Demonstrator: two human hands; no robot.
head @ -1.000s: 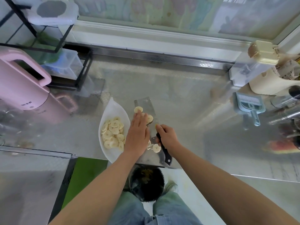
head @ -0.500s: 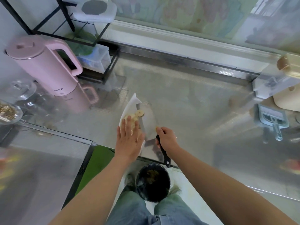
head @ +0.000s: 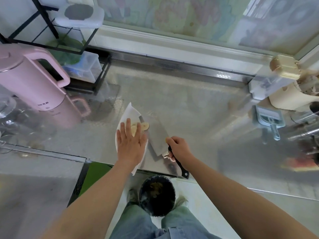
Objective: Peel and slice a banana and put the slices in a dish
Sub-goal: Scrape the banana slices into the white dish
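Left of the right hand [head: 179, 149] clamped round its handle, lays the knife [head: 155, 135] onto the rim of the dish [head: 128, 111], apparently to sweep slices [head: 145, 125] in with the flat left hand [head: 131, 145].

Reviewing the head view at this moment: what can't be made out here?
All in the head view:
- Slices: any under the left hand are hidden, so the count is unknown.
- Dish: near half covered by that hand and forearm.
- Knife: middle of the handle wrapped by the right hand.
- Bin: contents dark and blurred.
- Red thing: blurred, unidentifiable.
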